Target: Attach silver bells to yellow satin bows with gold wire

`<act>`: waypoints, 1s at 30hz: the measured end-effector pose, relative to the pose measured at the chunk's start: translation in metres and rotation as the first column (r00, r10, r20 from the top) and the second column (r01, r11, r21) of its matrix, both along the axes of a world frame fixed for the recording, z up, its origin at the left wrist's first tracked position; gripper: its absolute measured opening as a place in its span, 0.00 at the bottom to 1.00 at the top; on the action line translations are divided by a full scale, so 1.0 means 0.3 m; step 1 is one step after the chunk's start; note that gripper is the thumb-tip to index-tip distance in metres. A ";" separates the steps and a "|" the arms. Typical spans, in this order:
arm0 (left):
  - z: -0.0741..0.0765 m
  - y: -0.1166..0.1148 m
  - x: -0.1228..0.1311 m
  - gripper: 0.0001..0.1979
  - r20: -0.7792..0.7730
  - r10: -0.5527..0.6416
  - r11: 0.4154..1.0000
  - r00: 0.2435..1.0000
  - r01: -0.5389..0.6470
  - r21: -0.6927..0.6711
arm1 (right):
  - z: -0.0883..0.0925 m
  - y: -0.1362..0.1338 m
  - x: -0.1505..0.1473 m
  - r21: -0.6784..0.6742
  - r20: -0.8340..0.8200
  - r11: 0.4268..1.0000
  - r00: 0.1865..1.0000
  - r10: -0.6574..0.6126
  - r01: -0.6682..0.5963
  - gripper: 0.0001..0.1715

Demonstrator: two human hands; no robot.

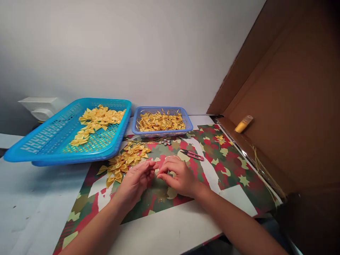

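Note:
My left hand [138, 179] and my right hand [178, 176] meet fingertip to fingertip low over a star-patterned red and green paper sheet [225, 166]. Both hands have curled, pinching fingers; whatever is between them is too small to make out. A loose pile of yellow ribbon bows [124, 159] lies just left of my left hand. Red thread snips [193, 154] lie beyond my right hand. A few small silver bells [166, 142] sit near the far edge of the sheet.
A large tilted blue basket [47, 141] with yellow bows stands at the left. A small blue basket [162, 132] of gold cords stands behind the sheet. A brown cardboard wall [287, 106] with a yellow tube [243, 124] closes off the right.

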State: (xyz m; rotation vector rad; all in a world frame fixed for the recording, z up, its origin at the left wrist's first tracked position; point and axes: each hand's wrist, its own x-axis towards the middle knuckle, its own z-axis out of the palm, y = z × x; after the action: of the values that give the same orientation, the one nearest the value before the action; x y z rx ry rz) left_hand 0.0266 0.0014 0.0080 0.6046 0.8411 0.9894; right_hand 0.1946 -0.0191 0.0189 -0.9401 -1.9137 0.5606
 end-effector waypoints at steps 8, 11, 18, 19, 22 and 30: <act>0.019 -0.008 -0.031 0.12 -0.611 0.031 0.885 0.791 0.262 0.385 | -0.015 0.002 0.027 0.156 0.263 0.980 0.951 -0.161 0.123 0.13; 0.032 -0.010 -0.036 0.10 -0.700 0.070 0.781 0.710 0.398 0.482 | -0.024 0.007 0.031 0.184 0.323 0.976 0.931 -0.169 0.113 0.14; 0.026 0.019 -0.058 0.10 -0.781 0.119 0.631 0.614 0.560 0.537 | -0.039 0.014 0.029 0.169 0.437 0.983 0.889 -0.136 0.068 0.11; 0.024 0.023 -0.062 0.09 -0.784 0.131 0.604 0.607 0.578 0.549 | -0.041 0.015 0.027 0.175 0.441 0.983 0.888 -0.133 0.060 0.11; 0.014 0.032 -0.075 0.06 -0.759 0.225 0.516 0.611 0.586 0.625 | -0.048 0.019 0.019 0.180 0.461 0.983 0.879 -0.123 0.043 0.11; 0.034 0.028 -0.078 0.03 -0.727 0.240 0.451 0.644 0.589 0.671 | -0.063 0.019 0.006 0.072 0.342 0.996 0.937 -0.072 0.050 0.10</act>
State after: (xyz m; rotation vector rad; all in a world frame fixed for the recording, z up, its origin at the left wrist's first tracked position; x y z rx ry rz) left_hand 0.0031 0.0099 0.0181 2.1601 0.8695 0.8836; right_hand 0.1965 -0.0133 0.0001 -1.1094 -2.1891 0.3103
